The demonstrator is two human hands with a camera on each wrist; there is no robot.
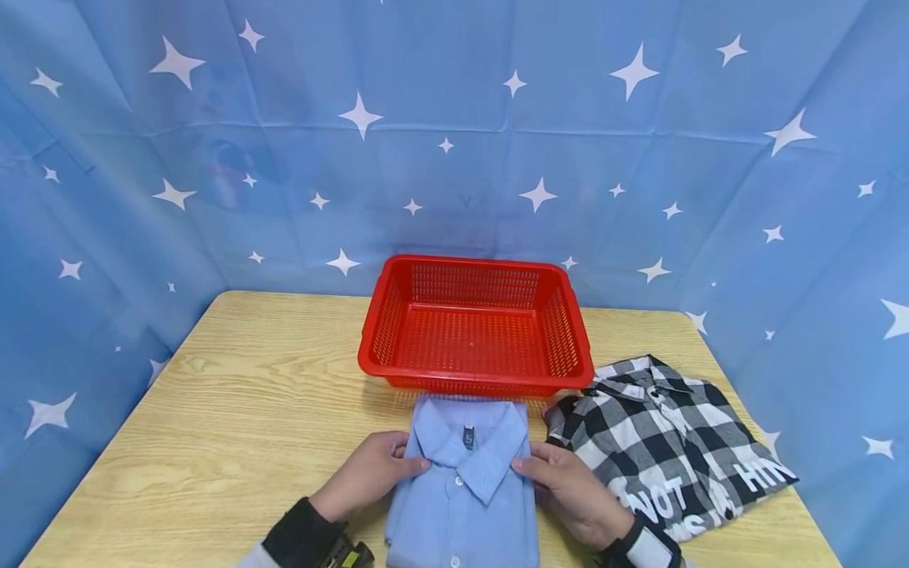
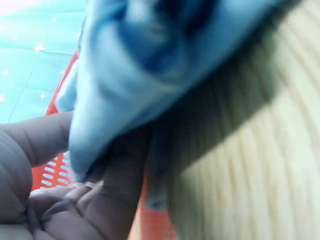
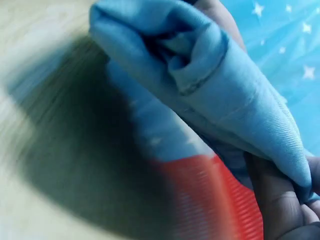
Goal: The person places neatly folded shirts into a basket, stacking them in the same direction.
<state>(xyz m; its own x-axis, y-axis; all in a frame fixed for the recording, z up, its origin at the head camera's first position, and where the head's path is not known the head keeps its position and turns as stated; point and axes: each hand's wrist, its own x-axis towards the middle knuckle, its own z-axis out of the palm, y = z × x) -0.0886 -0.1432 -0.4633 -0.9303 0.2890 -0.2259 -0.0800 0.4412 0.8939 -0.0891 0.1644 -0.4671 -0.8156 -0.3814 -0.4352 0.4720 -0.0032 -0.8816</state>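
Observation:
A folded light blue collared shirt (image 1: 461, 505) lies between my two hands, its buttoned front facing up. On its left edge my left hand (image 1: 375, 473) pinches the fabric, thumb on top and fingers underneath. My right hand (image 1: 571, 491) grips the opposite edge the same way. Both wrist views show the shirt's folded layers (image 2: 115, 85) raised over the tabletop, with shadow beneath. In the right wrist view, fingers (image 3: 275, 195) curl under the shirt. The collar end comes right up to the near side of a red plastic basket (image 1: 476, 383).
To the right lies a black-and-white checked shirt (image 1: 675, 442) with white lettering, close beside my right hand. The basket stands at the back of the wooden table (image 1: 284, 379). Behind hangs a blue curtain (image 1: 454, 173) with white stars.

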